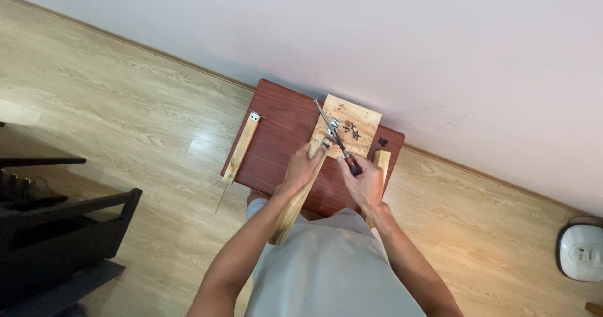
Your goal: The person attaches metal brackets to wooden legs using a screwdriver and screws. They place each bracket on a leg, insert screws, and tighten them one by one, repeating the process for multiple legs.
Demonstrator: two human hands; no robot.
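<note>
Wooden items, listed as they lie on your small reddish-brown table (276, 125): one long wood strip (300, 190), gripped near its upper end by your left hand (301, 169), fingers wrapped around it and closed; its long axis runs from your lap up and to the right toward a square wood board (355, 123) at the table's far edge, and its lower end hangs off the near edge. One screwdriver (336, 138), dark handle enclosed in your right hand (364, 182), fingers curled shut around it; its shaft runs up and to the left, crossing the top of the strip, tip lying beyond the metal bracket (333, 127) where strip meets board. Your left hand is the nearer to that joint; the right sits just below and right of it. Small dark screws (352, 130) lie on the board, with more (382, 142) just beside it. Second strip (242, 149) with a bracket lies along the table's left edge, well apart. Third strip (381, 161) shows partly behind your right hand.
</note>
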